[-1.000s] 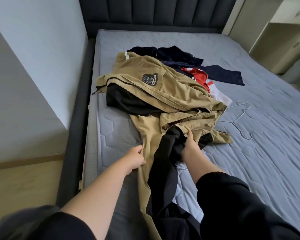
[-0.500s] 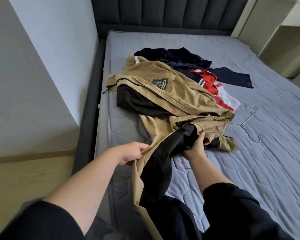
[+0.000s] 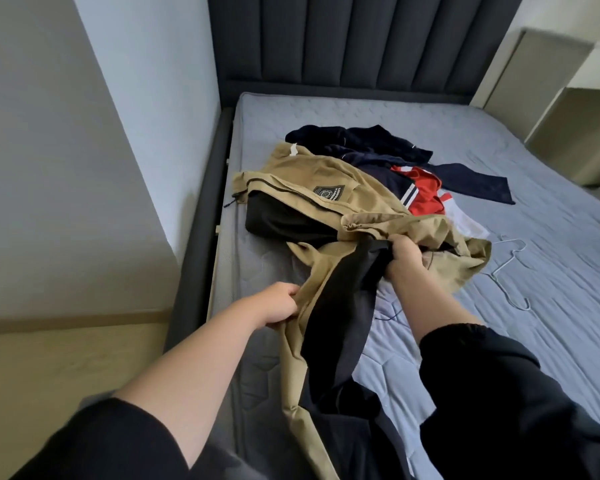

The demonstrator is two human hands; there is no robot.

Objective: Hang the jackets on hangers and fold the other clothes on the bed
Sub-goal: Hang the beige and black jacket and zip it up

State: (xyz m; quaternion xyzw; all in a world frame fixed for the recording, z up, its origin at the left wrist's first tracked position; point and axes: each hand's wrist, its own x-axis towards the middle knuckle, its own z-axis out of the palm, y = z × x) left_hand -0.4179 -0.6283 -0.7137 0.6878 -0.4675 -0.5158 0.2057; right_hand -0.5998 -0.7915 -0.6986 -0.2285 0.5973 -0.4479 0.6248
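A khaki jacket (image 3: 326,188) with a black lining and a square chest patch lies crumpled on the left side of the bed (image 3: 534,306). My left hand (image 3: 278,306) grips its khaki edge near the bed's left side. My right hand (image 3: 406,261) grips the bunched fabric where the black lining meets the khaki. Part of the jacket hangs down between my arms toward me. Behind it lie a navy garment (image 3: 361,140) and a red, white and navy one (image 3: 425,192). A thin wire hanger (image 3: 510,268) lies on the mattress to the right.
A dark padded headboard (image 3: 361,46) stands at the far end of the bed. A white wall (image 3: 84,168) runs close along the left side. Beige cabinets (image 3: 568,116) stand at the back right. Bare mattress stretches to the right of the clothes.
Both hands have lifted and pulled the jacket's near part up and toward me. The view has shifted, so the pile sits further right in frame.
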